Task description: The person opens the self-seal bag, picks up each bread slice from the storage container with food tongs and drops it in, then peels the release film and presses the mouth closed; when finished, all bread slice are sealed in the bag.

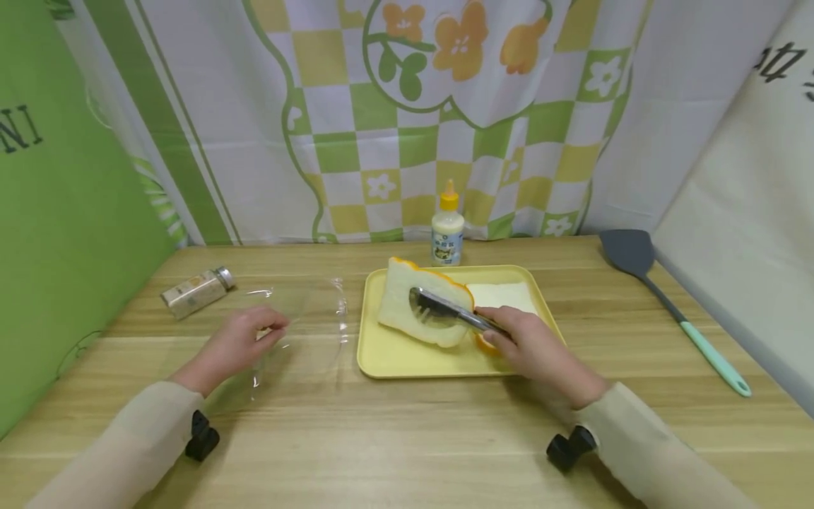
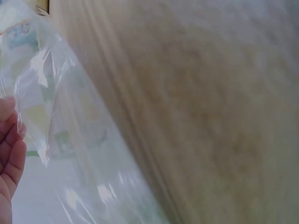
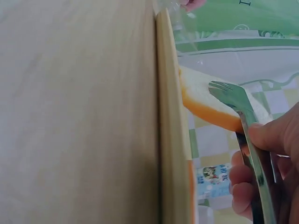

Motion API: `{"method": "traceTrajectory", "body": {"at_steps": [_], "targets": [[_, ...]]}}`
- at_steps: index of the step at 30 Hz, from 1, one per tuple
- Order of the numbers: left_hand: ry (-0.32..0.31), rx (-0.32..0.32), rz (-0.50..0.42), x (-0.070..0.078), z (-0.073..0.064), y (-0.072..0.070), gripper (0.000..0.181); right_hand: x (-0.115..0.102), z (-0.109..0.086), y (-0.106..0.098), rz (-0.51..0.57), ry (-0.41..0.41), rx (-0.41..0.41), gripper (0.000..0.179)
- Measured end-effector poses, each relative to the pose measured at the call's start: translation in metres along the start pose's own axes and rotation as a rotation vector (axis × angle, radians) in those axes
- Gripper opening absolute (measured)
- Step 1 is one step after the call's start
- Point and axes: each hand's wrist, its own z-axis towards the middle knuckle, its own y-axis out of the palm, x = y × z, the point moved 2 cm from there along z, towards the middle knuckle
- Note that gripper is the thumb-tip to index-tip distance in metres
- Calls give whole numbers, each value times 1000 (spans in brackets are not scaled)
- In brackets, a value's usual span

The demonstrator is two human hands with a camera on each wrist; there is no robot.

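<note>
My left hand pinches the edge of a clear plastic bag over the table, left of the yellow tray. In the left wrist view, fingertips touch the crinkled film. Metal tongs are held in my right hand above the tray. Their fork-like end lies against a white bread slice with an orange-brown crust, which is tilted up between the tongs. Another bread slice lies on the tray's right side, partly covered by the tongs and my right hand.
A squeeze bottle with a yellow cap stands behind the tray. On the left, a shaker jar lies on its side. A grey spatula with a mint handle lies at the right. A patterned cloth hangs behind the table.
</note>
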Motion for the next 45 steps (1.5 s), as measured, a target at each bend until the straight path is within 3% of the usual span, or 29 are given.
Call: {"method": "traceTrajectory", "body": {"at_steps": [6,12,18,23,30,40,45], "targets": [[7,-46,16,1,3,0,13,-8,8,-7,59,-8,-33,24],[22,-86,9,4,9,1,13,-20,19,-3,153,44,-170,21],[78,-86,9,11,14,1,12,-30,28,7,239,93,-267,24],[135,-64,28,16,14,1,13,-36,33,14,279,73,-302,24],[99,-50,-2,17,14,0,13,-40,34,22,280,46,-330,18],[102,-6,-30,20,19,4,13,-44,33,28,305,41,-351,13],[67,-6,-65,20,21,5,14,-45,34,31,396,114,-396,13]]}}
